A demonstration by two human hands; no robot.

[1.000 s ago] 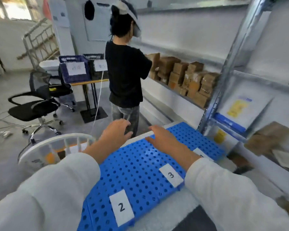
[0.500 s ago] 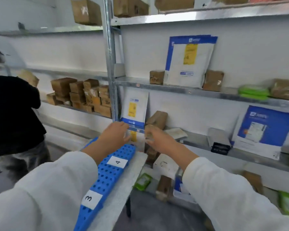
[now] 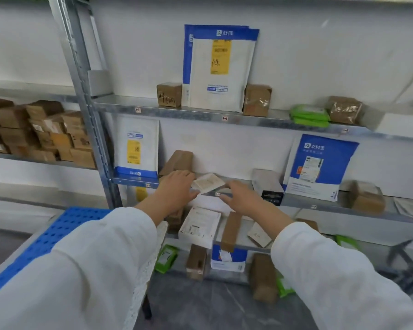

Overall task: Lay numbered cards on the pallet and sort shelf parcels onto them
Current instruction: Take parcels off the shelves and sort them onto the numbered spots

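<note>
Left hand (image 3: 177,188) and right hand (image 3: 242,198), fingers apart, gripping nothing, either side of flat pale paper packet (image 3: 209,183) on middle metal shelf (image 3: 296,203). Risk: a one-sided push slides the thin packet back, out of my reach.

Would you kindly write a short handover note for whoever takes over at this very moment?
Left hand: open, fingertips at the left edge of the flat white packet, which lies at the front of the middle shelf; contact unclear.
Right hand: open, at the packet's right edge.
Blue pallet: lower left; the part in view bears no parcel and shows no card.
Done: nothing visibly sorted.
Left: grasp the packet, carry it to its card, then sort the other shelf parcels.
</note>
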